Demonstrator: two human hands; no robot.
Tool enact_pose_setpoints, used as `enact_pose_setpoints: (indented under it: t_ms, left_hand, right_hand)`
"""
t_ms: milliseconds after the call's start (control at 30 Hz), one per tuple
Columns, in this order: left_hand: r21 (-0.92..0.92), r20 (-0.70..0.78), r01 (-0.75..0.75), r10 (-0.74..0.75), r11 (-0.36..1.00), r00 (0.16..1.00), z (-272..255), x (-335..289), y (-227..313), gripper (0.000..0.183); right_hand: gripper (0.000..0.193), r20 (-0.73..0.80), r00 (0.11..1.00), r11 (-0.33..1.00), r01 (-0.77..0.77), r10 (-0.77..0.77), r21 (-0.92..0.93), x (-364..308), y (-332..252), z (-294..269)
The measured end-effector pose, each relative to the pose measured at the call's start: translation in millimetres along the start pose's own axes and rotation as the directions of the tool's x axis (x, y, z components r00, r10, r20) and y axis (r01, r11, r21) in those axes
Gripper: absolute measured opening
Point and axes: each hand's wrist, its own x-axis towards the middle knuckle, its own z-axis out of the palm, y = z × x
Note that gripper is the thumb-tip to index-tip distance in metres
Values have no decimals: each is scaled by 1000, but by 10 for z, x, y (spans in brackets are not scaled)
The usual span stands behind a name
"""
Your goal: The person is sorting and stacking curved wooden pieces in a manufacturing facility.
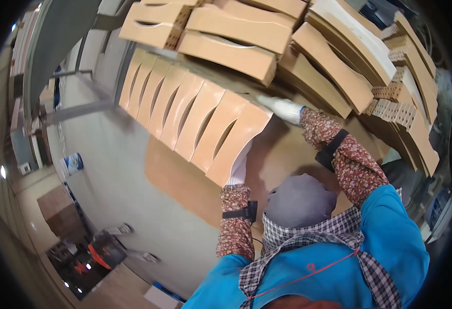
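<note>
A row of several tan, wavy-edged clay panels (190,116) leans side by side in front of me, with curved gaps between them. My left hand (239,172), in a white glove, is against the near end of the closest panel (239,141). That panel hides most of its fingers. My right hand (285,109), also gloved in white, reaches to the far corner of the same panel, its fingers stretched out along the edge. Whether the right fingertips press on the panel is hard to make out. Flowered sleeves and black wrist straps cover both forearms.
More tan panels (231,51) are stacked beyond the row. To the right lie further stacks (401,110), with rows of holes in their ends. A grey metal frame (71,110) stands at the left. A blue-and-white container (72,164) and a cardboard box (56,208) are on the left side.
</note>
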Motion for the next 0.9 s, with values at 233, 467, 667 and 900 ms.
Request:
enact_pose_setpoints:
  t_ms: [233,467,667,900]
  left_hand:
    - [-259,112,-65,97,964,989,75,-26,-17,53]
    - [-408,196,-134,230,903,953,68,-21,-91,55]
    - [-93,-129,-154,141,984,982,116,-40,-152,58]
    - [-498,126,-78,161,864,979,107,61,-238,55]
  right_hand:
    - [78,63,977,957,187,-206,223,214,-167,141]
    - [67,135,979,932,97,-152,349,425,-142,262]
    - [49,187,909,896,300,-372,328,561,81,246]
    - [56,155,983,898,16,-93,439,650,45,154]
